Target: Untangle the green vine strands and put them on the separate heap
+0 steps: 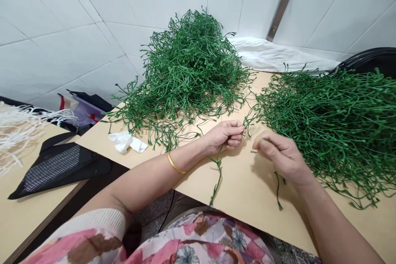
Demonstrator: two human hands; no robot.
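Note:
My left hand [228, 135] is closed on a green plastic stem [218, 177], whose branched end hangs down over the table toward its front edge. To its right, a small gap away, my right hand [280, 154] pinches another green stem [278, 192], with its tail dangling below the palm. Something small and pale shows at the right fingertips, too blurred to make out. Beyond my left hand rises a tall heap of green stems [194, 66]. A second, longer pile of green stems [340, 119] lies beside my right hand.
The wooden table [238, 185] stands against a tiled wall. A crumpled white tissue [126, 141] lies left of the heap, and white plastic sheeting [275, 54] along the back. Further left are a black mesh item [55, 167] and white strands [18, 136] on another table.

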